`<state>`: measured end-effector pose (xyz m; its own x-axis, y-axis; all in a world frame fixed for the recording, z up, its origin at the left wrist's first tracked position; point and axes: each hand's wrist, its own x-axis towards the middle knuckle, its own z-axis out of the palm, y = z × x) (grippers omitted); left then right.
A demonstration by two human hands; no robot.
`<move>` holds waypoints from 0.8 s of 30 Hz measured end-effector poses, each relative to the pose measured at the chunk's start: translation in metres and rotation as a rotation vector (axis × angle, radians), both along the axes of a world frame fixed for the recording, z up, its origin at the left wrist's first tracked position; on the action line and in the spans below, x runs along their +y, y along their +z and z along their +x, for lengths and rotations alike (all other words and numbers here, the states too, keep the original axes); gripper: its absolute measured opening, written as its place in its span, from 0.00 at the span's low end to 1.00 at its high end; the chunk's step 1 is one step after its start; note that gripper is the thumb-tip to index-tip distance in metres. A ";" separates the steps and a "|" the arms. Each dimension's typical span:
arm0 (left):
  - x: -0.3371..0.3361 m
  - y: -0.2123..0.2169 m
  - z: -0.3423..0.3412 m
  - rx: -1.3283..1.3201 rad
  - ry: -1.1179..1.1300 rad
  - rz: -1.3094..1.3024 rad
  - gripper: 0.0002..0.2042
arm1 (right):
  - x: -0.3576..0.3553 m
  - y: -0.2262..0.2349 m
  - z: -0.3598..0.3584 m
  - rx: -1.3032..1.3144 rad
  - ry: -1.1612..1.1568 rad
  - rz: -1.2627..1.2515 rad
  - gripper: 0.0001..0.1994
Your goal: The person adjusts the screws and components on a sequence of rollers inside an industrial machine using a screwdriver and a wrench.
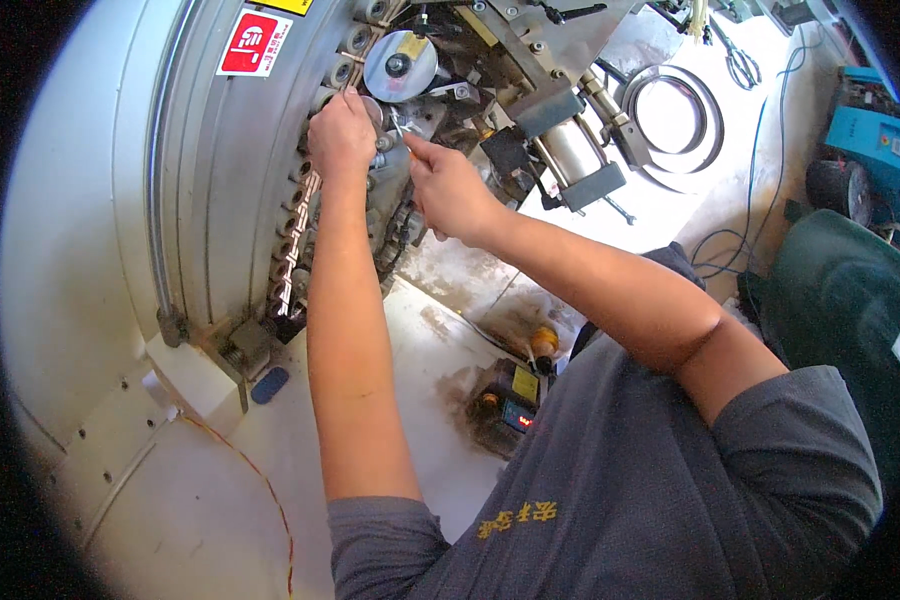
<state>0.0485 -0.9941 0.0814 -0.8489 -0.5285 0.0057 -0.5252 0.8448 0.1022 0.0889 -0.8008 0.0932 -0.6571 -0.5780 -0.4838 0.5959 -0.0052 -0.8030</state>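
Observation:
My left hand point(342, 138) is closed, fingers bunched against the machine's row of rollers beside a small round metal part point(372, 112). What those fingers grip is hidden. Just right of it, my right hand point(452, 190) is closed round a thin silver metal tool point(399, 124), its index finger stretched along it. The tool's tip reaches in among the machine parts; its exact kind is too small to tell. Above both hands sits a shiny metal disc point(400, 66) with a black knob point(398, 65) at its centre.
A grey machine panel point(120, 200) curves along the left, with a chain-like strip point(298, 240) beside it. A metal cylinder point(573, 155) juts out at upper right. A small black device with a lit display point(505, 408) stands below. Black rings point(675, 120) and a blue machine point(875, 140) lie farther right.

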 end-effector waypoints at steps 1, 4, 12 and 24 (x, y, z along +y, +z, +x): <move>0.001 0.000 0.000 0.001 -0.002 0.003 0.24 | -0.002 -0.002 -0.002 0.017 -0.024 -0.012 0.24; 0.004 0.001 0.001 0.014 -0.025 0.004 0.24 | -0.001 -0.008 -0.005 -0.089 0.014 -0.009 0.24; 0.010 0.009 -0.001 -0.009 0.031 0.048 0.24 | 0.000 -0.015 0.008 0.208 0.035 0.166 0.23; 0.002 0.005 0.001 0.005 -0.038 0.060 0.23 | -0.002 -0.014 -0.009 0.050 0.017 0.015 0.22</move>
<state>0.0491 -0.9916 0.0865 -0.8683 -0.4956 -0.0204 -0.4924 0.8562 0.1562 0.0802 -0.8024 0.0793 -0.6709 -0.5823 -0.4592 0.5548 0.0167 -0.8318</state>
